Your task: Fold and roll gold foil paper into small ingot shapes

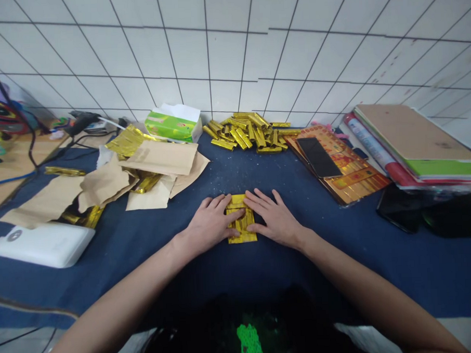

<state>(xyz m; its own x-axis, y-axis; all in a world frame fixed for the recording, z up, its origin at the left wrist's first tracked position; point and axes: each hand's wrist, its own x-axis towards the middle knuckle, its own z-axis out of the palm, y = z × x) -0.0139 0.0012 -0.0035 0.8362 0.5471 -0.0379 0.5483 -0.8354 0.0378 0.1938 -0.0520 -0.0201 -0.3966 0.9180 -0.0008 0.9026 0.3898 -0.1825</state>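
Note:
A small sheet of gold foil paper lies flat on the dark blue cloth in front of me, with a folded band along its far edge. My left hand rests on its left side, index finger and thumb stretched over the foil. From the right, my right hand touches the far right corner and the right edge with its fingers spread and extended. Neither hand is wrapped around anything. Beyond them, a pile of folded gold foil pieces sits against the tiled wall.
On the left are brown paper sheets over more gold foil, a white power bank and a green tissue pack. To the right, a phone lies on orange-gold packets, beside stacked folders.

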